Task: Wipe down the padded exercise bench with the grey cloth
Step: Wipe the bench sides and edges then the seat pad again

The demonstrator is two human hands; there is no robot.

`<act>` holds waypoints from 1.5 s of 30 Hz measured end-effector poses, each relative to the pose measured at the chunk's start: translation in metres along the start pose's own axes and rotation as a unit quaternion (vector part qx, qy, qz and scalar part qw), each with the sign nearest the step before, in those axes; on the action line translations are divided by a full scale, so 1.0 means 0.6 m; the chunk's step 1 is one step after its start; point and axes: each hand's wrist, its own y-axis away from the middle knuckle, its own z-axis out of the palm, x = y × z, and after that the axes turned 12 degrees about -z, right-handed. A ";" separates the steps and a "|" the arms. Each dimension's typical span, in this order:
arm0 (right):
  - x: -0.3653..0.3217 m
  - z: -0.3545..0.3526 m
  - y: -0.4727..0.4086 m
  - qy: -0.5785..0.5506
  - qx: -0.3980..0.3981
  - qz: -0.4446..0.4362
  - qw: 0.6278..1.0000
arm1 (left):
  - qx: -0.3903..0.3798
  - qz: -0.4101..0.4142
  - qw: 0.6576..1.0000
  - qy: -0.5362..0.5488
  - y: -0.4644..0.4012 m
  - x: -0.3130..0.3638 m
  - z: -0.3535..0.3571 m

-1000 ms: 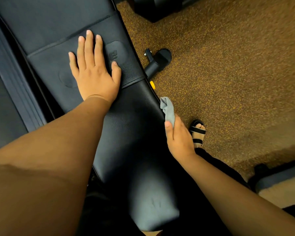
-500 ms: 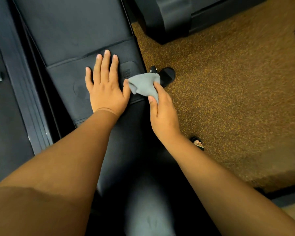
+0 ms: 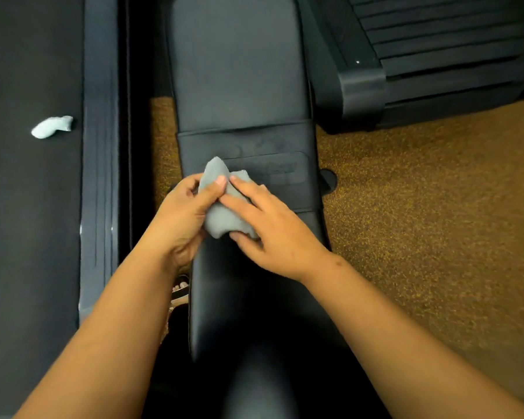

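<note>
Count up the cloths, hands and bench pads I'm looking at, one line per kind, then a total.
Cloths: 2, crumpled grey cloth held in both hands, pale wad of cloth on the dark surface at left
Hands: 2, left hand, right hand
Black padded bench pads: 2, back pad, seat pad
Total: 6

The middle of the grey cloth (image 3: 224,217) is covered by the left hand (image 3: 182,220) and the right hand (image 3: 280,234), which hold it between them; only its bunched ends show. The worktop (image 3: 239,71) beneath both hands is hidden, and its far end runs off the top edge. Just below the left hand's wrist, a sandalled foot (image 3: 180,290) is mostly hidden behind the forearm. Well left of the left hand, a small pale scrap (image 3: 52,127) is too blurred to identify.
</note>
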 end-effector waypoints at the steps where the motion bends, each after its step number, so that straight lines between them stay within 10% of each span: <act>1: -0.001 0.003 -0.006 0.005 -0.011 -0.006 1.000 | 0.015 0.004 1.000 0.020 0.002 -0.001 -0.017; 11: 0.098 0.025 -0.144 0.247 0.057 0.098 0.962 | 0.338 0.057 0.936 -0.084 -0.074 -0.072 -0.098; 15: 0.141 0.026 -0.164 0.330 0.014 0.187 0.925 | 0.499 0.054 0.824 -0.262 -0.090 -0.073 -0.078; 22: 0.141 0.028 -0.164 0.331 0.027 0.195 0.923 | 0.387 0.080 0.846 -0.357 -0.086 -0.102 -0.011; 34: 0.216 -0.044 -0.224 0.331 0.105 0.269 0.899 | 0.373 0.099 0.876 -0.288 -0.236 0.118 -0.021; 45: 0.215 -0.045 -0.221 0.315 0.120 0.269 0.902 | 0.364 0.076 0.885 -0.281 -0.198 0.076 -0.019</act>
